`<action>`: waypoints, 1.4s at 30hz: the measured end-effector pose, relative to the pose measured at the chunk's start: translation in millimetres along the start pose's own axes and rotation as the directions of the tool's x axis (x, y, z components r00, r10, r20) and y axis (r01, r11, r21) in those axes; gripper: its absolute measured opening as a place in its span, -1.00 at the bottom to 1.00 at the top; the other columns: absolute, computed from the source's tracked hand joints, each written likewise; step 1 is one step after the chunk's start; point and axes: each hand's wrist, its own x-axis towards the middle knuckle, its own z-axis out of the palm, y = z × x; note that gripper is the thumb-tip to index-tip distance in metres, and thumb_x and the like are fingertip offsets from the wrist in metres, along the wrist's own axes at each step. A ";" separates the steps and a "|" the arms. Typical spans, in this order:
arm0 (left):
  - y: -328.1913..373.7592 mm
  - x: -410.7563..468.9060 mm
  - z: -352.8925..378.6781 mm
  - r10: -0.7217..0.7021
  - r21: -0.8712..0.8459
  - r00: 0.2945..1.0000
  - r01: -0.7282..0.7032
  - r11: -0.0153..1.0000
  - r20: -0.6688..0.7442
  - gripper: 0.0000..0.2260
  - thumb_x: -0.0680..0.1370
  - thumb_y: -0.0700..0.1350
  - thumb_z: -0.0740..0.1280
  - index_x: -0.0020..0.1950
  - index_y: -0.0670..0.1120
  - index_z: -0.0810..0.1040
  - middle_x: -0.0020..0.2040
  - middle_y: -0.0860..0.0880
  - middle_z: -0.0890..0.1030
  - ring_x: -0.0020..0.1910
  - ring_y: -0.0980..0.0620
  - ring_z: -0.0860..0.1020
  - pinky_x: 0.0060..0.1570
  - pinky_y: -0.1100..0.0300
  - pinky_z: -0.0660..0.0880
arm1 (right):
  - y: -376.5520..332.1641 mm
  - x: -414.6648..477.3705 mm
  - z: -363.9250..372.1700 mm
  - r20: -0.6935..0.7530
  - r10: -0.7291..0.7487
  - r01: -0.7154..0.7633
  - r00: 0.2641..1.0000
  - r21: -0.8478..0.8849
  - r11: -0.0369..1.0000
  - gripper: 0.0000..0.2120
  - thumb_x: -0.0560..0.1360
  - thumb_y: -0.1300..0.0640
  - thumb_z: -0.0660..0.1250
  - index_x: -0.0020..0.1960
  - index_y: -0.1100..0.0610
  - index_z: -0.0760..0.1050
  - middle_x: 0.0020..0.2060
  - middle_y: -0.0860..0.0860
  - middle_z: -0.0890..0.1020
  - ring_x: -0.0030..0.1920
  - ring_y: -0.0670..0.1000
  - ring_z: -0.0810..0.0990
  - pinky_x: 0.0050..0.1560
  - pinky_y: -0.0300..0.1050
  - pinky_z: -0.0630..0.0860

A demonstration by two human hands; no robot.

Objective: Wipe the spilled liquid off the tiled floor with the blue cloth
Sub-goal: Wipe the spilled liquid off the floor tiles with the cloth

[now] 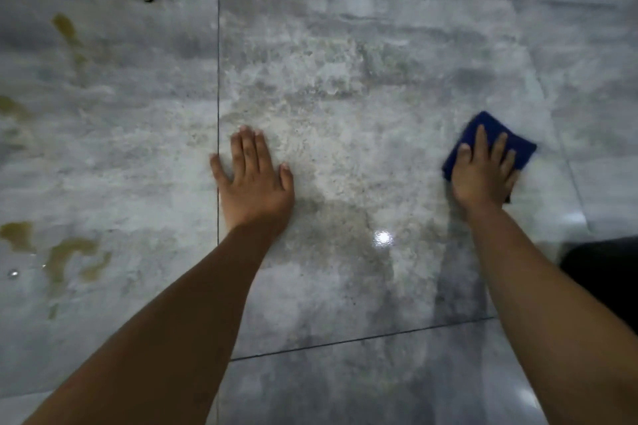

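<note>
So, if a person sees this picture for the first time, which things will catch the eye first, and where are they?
First, the dark blue folded cloth at the right, pressed flat onto the grey tiled floor by the right hand. Next, the left hand, spread empty on the tile near the centre. Then the yellowish-brown spilled liquid, in patches along the left edge, far from the cloth.

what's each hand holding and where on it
Right hand presses flat on the blue cloth, covering its near half. Left hand holds nothing, palm on the floor tile.
</note>
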 end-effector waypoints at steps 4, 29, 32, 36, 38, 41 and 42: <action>-2.0 -3.2 -3.8 0.005 -0.021 1.000 -0.005 1.000 0.000 -0.40 0.58 0.11 -0.17 0.57 -0.13 -0.11 0.59 -0.10 -0.10 0.56 0.00 -0.17 0.45 -0.15 -0.29 | 47.5 -78.3 2.3 -0.035 0.184 -0.182 0.982 0.060 0.981 -0.50 0.64 -0.12 -0.07 0.56 -0.10 -0.03 0.57 0.03 -0.05 0.54 0.16 -0.07 0.49 0.18 -0.16; -2.4 -4.2 -7.1 0.016 0.020 0.999 -0.017 1.000 0.043 -0.41 0.60 0.12 -0.19 0.57 -0.13 -0.17 0.59 -0.09 -0.15 0.55 0.00 -0.21 0.47 -0.17 -0.26 | -47.1 -170.1 43.5 0.028 -0.334 0.334 0.942 -0.009 0.942 -0.50 0.62 -0.14 -0.02 0.55 -0.14 0.01 0.57 0.01 0.02 0.55 0.14 -0.04 0.49 0.18 -0.14; -6.7 -5.1 -9.0 0.025 -0.007 0.999 -0.024 1.000 0.048 -0.40 0.60 0.13 -0.19 0.57 -0.14 -0.16 0.59 -0.08 -0.14 0.55 0.01 -0.21 0.47 -0.16 -0.28 | 6.8 -142.7 28.4 0.011 -0.116 0.117 0.993 -0.017 0.993 -0.49 0.63 -0.13 -0.06 0.56 -0.12 -0.03 0.57 0.02 -0.04 0.55 0.13 -0.09 0.50 0.17 -0.16; -12.5 -6.5 -22.1 0.069 -0.105 0.990 -0.056 0.993 0.125 -0.42 0.63 0.11 -0.14 0.56 -0.15 -0.17 0.59 -0.10 -0.15 0.55 0.01 -0.22 0.47 -0.12 -0.32 | 81.5 -218.4 20.4 -0.042 0.114 -0.113 0.993 0.015 0.993 -0.51 0.64 -0.04 0.00 0.55 -0.01 0.06 0.54 0.16 0.10 0.51 0.26 0.06 0.46 0.26 -0.02; -26.2 -19.6 -31.8 0.140 -0.157 0.976 -0.114 0.981 0.167 -0.44 0.64 0.09 -0.11 0.56 -0.15 -0.18 0.59 -0.11 -0.16 0.55 0.00 -0.23 0.47 -0.08 -0.34 | 76.3 -284.2 24.0 0.006 0.056 -0.056 0.998 -0.012 0.998 -0.51 0.62 -0.06 -0.02 0.53 0.03 0.15 0.51 0.22 0.18 0.47 0.32 0.15 0.41 0.31 0.05; -60.2 -76.7 -32.8 0.306 -0.057 0.944 -0.301 0.952 0.125 -0.45 0.65 0.08 -0.12 0.55 -0.14 -0.16 0.58 -0.13 -0.15 0.53 -0.03 -0.26 0.46 -0.05 -0.33 | 33.4 -343.0 35.3 0.149 -0.213 0.220 0.966 -0.034 0.975 -0.45 0.60 -0.13 -0.15 0.49 0.05 0.25 0.47 0.22 0.27 0.44 0.33 0.26 0.35 0.36 0.18; -72.4 -102.2 -30.3 0.343 -0.038 0.932 -0.340 0.939 0.117 -0.46 0.64 0.09 -0.12 0.55 -0.15 -0.13 0.57 -0.14 -0.12 0.53 -0.05 -0.24 0.47 -0.05 -0.28 | 16.6 -343.4 38.2 0.155 -0.301 0.309 0.941 -0.035 0.950 -0.45 0.61 -0.14 -0.17 0.50 0.02 0.24 0.48 0.19 0.26 0.45 0.31 0.25 0.36 0.35 0.18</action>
